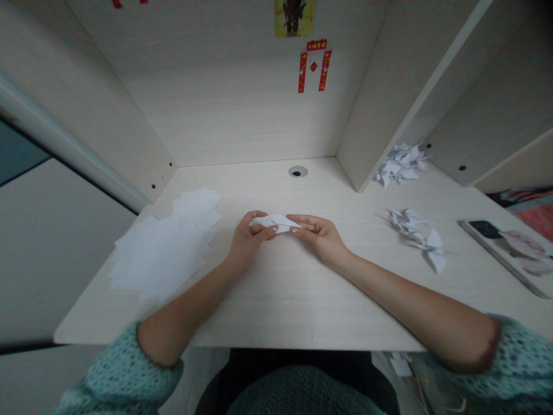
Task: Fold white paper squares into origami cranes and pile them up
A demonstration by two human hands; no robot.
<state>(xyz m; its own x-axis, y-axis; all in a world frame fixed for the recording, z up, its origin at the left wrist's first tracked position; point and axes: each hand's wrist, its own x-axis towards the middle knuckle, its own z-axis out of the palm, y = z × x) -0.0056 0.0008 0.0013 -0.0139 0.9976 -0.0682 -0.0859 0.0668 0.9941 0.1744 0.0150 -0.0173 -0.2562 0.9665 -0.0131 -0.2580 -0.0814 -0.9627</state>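
A pale wood-grain desk (276, 314) spreads under and around the grip, with a matching back panel (224, 104) rising beyond it and an upright divider (391, 98) standing beyond and to its right. Left of the grip, well clear of the fingers, loose white paper sheets (159, 253) lie overlapping in an uneven spread. Teal openwork knit sleeves (125, 369) are pushed up the forearms on the near side of the grip. Far to its right, a phone in a patterned case (505, 256) lies camera side up. Between phone and grip sits a loose cluster of folded paper pieces (408, 222); a second paper heap (401, 164) lies farther off, beside the divider's foot.

The left hand (251, 239) and right hand (320, 237) meet at the grip itself — each pinched, thumb against fingers, on one end of a folded white paper (276, 221), which spans the gap between them. Whether it touches the desktop I cannot tell. Above and beyond the grip are red couplet stickers (317, 44) and a yellow picture card (283, 20) — and, lower, a round cable grommet (298, 172).
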